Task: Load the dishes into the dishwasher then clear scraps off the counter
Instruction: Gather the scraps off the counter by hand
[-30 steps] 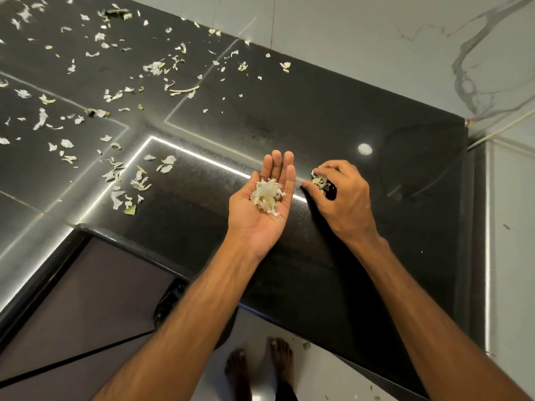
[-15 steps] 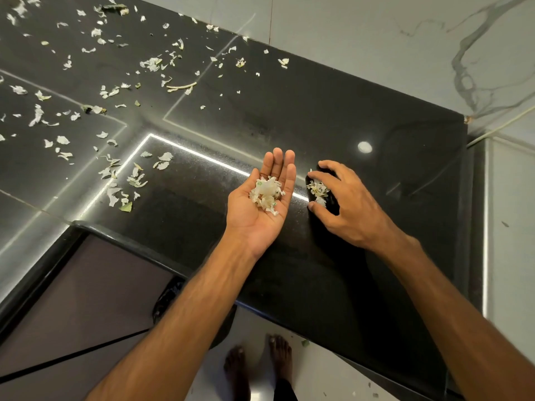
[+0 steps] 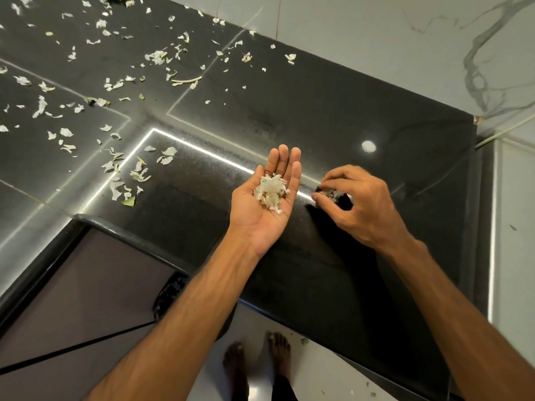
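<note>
A glossy black counter [image 3: 333, 120] runs across the view. My left hand [image 3: 266, 204] lies palm up over it, fingers together, cupping a small heap of pale vegetable scraps [image 3: 270, 192]. Just to its right, my right hand [image 3: 359, 204] rests on the counter with thumb and fingers curled around a small clump of scraps [image 3: 331, 193]. Many more scraps [image 3: 127, 175] are strewn over the left and far part of the counter. No dishes or dishwasher show.
A marble-patterned wall [image 3: 434, 53] backs the counter. Below the counter's front edge are a dark cabinet front [image 3: 86, 299], a black bag-like thing [image 3: 170, 293], pale floor and a person's bare feet [image 3: 257, 363]. A few scraps lie on the floor [image 3: 304, 340].
My right hand has slid slightly right and closed its fingers more tightly over the clump of scraps. My left hand has stayed put with its heap.
</note>
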`<state>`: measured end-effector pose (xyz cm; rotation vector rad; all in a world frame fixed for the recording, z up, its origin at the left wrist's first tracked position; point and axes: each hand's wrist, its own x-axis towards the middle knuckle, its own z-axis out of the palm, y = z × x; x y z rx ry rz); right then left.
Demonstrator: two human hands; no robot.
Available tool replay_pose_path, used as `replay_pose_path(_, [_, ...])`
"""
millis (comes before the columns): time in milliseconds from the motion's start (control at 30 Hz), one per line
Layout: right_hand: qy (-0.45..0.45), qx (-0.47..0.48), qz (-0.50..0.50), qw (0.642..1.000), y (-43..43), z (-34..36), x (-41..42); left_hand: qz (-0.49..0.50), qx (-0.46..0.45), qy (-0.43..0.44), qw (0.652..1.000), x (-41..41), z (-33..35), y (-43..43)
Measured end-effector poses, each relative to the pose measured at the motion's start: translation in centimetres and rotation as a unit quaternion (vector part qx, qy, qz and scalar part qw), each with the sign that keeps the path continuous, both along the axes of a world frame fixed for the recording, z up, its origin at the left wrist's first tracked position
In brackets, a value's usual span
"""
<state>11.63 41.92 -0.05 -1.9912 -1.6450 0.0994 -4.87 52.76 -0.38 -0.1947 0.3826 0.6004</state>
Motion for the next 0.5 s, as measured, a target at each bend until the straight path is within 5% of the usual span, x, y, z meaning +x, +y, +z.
replay_pose_path(200, [0.031,-0.061,-0.079,0.994,1.1,-0.3,2.0,-0.004,0.008,0.004,1.000,0.2,0.0,-0.1])
replay_pose_path(500, [0.015,-0.168,0.008,0.986,-2.0,0.8,-0.8,-0.007,0.009,0.008,1.000,0.2,-0.1,0.0])
